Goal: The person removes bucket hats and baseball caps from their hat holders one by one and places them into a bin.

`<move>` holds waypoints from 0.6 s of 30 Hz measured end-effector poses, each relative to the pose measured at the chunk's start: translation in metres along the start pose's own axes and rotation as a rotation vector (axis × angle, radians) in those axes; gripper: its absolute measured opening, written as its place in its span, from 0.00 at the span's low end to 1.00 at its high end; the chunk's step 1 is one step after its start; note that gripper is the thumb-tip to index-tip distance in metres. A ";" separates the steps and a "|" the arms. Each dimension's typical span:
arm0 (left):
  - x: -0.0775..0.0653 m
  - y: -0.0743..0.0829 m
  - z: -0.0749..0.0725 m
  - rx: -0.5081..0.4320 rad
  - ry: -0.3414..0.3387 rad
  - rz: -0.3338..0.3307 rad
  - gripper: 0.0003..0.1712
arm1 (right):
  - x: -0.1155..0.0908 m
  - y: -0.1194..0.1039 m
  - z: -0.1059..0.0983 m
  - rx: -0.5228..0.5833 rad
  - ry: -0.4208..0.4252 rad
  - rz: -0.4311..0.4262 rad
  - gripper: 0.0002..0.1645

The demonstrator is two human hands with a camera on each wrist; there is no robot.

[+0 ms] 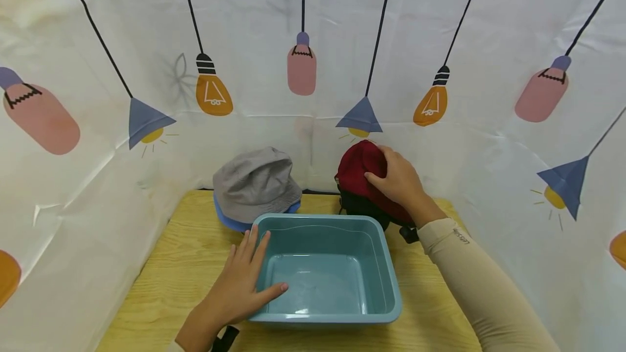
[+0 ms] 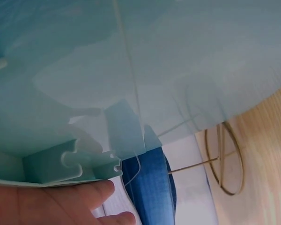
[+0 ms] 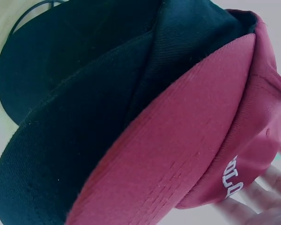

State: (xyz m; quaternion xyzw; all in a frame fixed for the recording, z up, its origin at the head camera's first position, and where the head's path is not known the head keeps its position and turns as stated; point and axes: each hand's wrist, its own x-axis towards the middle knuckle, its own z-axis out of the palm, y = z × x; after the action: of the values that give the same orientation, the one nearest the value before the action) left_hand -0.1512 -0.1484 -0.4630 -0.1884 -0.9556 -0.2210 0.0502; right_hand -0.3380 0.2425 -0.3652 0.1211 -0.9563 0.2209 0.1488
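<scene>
At the back right, my right hand grips the crown of a dark red baseball cap, thumb on the near side and fingers over the top. White lettering shows on this red cap in the right wrist view. Dark caps lie stacked beneath it, their brims overlapping. My left hand rests on the left rim of a blue-green plastic basin, fingers straight. In the left wrist view, its fingers touch the basin's rim from outside. Nothing lies inside the basin.
A grey hat sits on a blue-brimmed one at the back left, just behind the basin. The wooden table ends at a white cloth backdrop printed with hanging lamps, which also encloses both sides.
</scene>
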 end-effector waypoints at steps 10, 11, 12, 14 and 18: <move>0.000 -0.001 0.000 -0.017 0.007 -0.014 0.63 | -0.001 -0.004 -0.007 -0.036 0.078 -0.033 0.44; 0.000 -0.001 0.000 -0.017 0.006 -0.014 0.63 | -0.001 -0.004 -0.008 -0.035 0.083 -0.033 0.44; 0.000 -0.001 0.000 -0.018 0.005 -0.013 0.63 | -0.001 -0.004 -0.009 -0.034 0.089 -0.034 0.44; 0.000 -0.001 0.000 -0.021 -0.001 -0.011 0.63 | -0.002 -0.004 -0.012 -0.031 0.103 -0.036 0.43; 0.000 0.000 0.000 -0.030 -0.006 -0.002 0.63 | -0.004 -0.006 -0.018 -0.023 0.136 -0.060 0.43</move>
State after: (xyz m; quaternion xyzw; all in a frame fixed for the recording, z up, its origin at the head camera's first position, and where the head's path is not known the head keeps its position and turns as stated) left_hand -0.1509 -0.1486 -0.4627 -0.1891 -0.9525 -0.2347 0.0442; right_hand -0.3282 0.2466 -0.3490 0.1327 -0.9423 0.2129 0.2216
